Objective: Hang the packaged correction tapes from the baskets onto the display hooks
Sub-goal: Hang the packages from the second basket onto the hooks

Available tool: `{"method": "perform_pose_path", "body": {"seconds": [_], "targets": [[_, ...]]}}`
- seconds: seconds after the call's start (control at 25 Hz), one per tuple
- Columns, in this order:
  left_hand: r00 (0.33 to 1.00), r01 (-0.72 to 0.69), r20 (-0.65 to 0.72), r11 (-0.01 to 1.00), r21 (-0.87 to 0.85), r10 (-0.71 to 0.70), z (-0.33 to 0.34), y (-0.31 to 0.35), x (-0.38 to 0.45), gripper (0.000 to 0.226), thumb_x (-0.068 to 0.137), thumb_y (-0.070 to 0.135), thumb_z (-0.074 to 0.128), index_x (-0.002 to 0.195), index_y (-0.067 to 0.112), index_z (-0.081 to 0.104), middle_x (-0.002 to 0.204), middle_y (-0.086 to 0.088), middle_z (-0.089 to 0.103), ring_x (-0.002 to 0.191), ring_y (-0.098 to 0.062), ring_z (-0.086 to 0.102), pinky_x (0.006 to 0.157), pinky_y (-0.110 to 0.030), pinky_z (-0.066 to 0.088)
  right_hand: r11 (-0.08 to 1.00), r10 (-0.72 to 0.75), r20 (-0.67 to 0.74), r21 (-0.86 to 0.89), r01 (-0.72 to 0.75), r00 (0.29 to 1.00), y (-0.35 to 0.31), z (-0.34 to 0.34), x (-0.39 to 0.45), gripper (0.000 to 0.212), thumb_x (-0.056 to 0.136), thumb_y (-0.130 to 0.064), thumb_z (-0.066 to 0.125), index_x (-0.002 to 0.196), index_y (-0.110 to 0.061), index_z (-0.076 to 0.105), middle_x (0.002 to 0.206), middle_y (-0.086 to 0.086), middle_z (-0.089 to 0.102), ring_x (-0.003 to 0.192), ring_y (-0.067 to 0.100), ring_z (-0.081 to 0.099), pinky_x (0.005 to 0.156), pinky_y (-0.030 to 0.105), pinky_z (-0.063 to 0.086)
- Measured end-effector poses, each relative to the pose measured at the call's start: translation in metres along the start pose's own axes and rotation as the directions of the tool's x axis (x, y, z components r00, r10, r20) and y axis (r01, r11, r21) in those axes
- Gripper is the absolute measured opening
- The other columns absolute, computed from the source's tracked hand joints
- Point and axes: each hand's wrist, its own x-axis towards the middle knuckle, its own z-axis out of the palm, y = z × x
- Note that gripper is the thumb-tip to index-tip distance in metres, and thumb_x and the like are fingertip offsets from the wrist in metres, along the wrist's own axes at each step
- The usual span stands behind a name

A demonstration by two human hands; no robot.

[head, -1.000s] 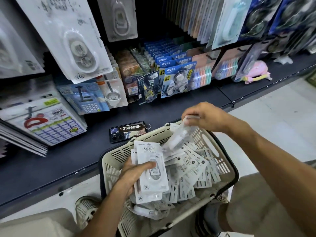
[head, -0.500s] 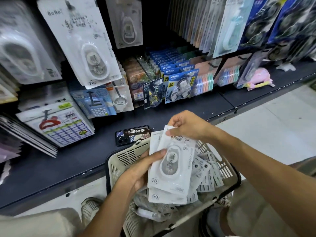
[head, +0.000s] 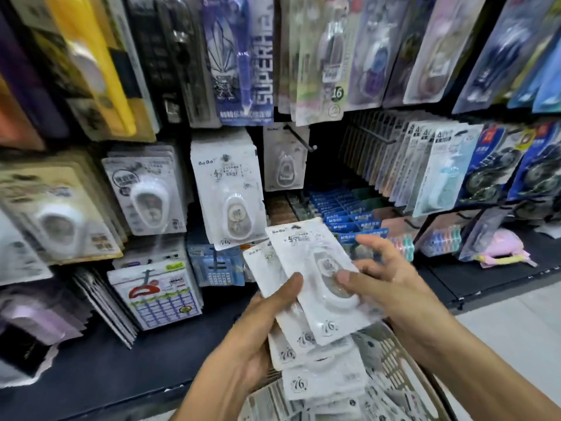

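Crowded pegboard w/ hook (head: 300,138) behind; left grip (head: 258,338) & right grip (head: 391,287) clamp tape packs (head: 315,287) over basket (head: 391,360).

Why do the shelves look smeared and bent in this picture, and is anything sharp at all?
Head view: the hanging packs at the left edge are streaked by motion blur; the wide lens bows the shelf and tilts the racks outward; the white packs held by the left hand and right hand are clearest, print partly readable; lighting is flat, with soft glare on plastic blisters.
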Motion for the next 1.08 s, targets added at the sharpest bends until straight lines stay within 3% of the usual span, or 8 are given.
{"method": "perform_pose_path", "body": {"seconds": [0.12,0.24,0.36,0.56,0.68,0.76,0.92,1.08], "targets": [[0.999,-0.035,0.017,0.992,0.124,0.033,-0.003,0.027,-0.015,0.068,0.048,0.006,0.099,0.113,0.005,0.076,0.107,-0.024,0.077,0.094,-0.04,0.076,0.077,-0.05,0.065,0.976,-0.14,-0.039,0.164,0.144,0.989,-0.019,-0.002,0.014,0.045,0.066,-0.028,0.082,0.11,-0.025,0.071,0.097,0.005,0.077,0.074,0.02,0.074,0.053,0.028,0.056],[0.99,-0.138,0.058,0.956,0.26,0.128,-0.009,0.068,-0.034,0.064,0.047,0.012,0.097,0.108,0.009,0.078,0.104,-0.022,0.078,0.089,-0.039,0.078,0.071,-0.046,0.064,0.955,-0.239,-0.078,0.163,0.249,0.968,-0.031,-0.004,0.028,0.03,0.072,-0.032,0.079,0.101,-0.03,0.076,0.098,-0.001,0.077,0.072,0.013,0.071,0.043,0.026,0.053],[0.963,-0.269,0.092,0.869,0.416,0.255,-0.018,0.109,-0.046,0.093,0.037,0.023,0.103,0.122,0.018,0.066,0.107,-0.014,0.079,0.096,-0.037,0.077,0.083,-0.05,0.061,0.961,-0.274,-0.146,-0.013,0.275,0.951,-0.037,0.0,0.05,0.024,0.076,-0.032,0.078,0.099,-0.034,0.076,0.094,-0.005,0.077,0.079,0.01,0.07,0.061,0.024,0.055],[0.935,-0.353,0.099,0.873,0.338,0.34,-0.022,0.138,-0.039,0.051,0.059,0.003,0.087,0.107,0.015,0.076,0.104,-0.019,0.079,0.09,-0.035,0.078,0.065,-0.038,0.063,0.903,-0.352,-0.201,-0.331,0.275,0.914,-0.04,0.009,0.071,0.026,0.086,-0.047,0.072,0.112,-0.042,0.071,0.08,-0.027,0.063,0.061,-0.001,0.058,0.055,0.018,0.046],[0.928,-0.37,0.089,0.871,0.323,0.361,-0.016,0.129,-0.032,0.065,0.048,0.015,0.093,0.111,0.013,0.074,0.105,-0.016,0.079,0.092,-0.034,0.078,0.069,-0.038,0.063,0.921,-0.233,-0.218,-0.363,0.143,0.948,-0.033,0.016,0.063,0.045,0.086,-0.059,0.064,0.129,-0.047,0.055,0.126,-0.019,0.057,0.096,0.003,0.064,0.082,0.041,0.058],[0.913,-0.402,0.074,0.853,0.334,0.401,-0.01,0.121,-0.027,0.076,0.047,0.022,0.093,0.119,0.015,0.069,0.107,-0.012,0.08,0.096,-0.032,0.078,0.076,-0.041,0.063,0.918,-0.271,-0.18,-0.343,0.198,0.946,-0.033,0.025,0.051,0.042,0.079,-0.067,0.065,0.116,-0.048,0.061,0.127,-0.012,0.062,0.109,0.013,0.064,0.084,0.032,0.054],[0.89,-0.451,0.089,0.836,0.311,0.447,-0.005,0.114,-0.018,0.079,0.054,0.025,0.095,0.126,0.02,0.064,0.111,-0.01,0.079,0.1,-0.033,0.077,0.082,-0.049,0.063,0.941,-0.217,0.322,-0.182,0.286,0.921,-0.046,0.055,0.031,0.047,0.067,-0.058,0.085,0.108,-0.038,0.071,0.107,-0.002,0.077,0.096,0.015,0.074,0.075,0.023,0.058],[0.914,-0.406,0.135,0.864,0.297,0.383,-0.009,0.118,-0.02,0.075,0.054,0.028,0.098,0.123,0.021,0.068,0.116,-0.015,0.077,0.104,-0.038,0.075,0.09,-0.052,0.058,0.983,-0.167,0.172,0.104,0.15,0.971,-0.049,0.055,0.037,0.044,0.07,-0.032,0.083,0.11,-0.017,0.072,0.094,0.017,0.076,0.064,0.026,0.068,0.053,0.032,0.055]]}}
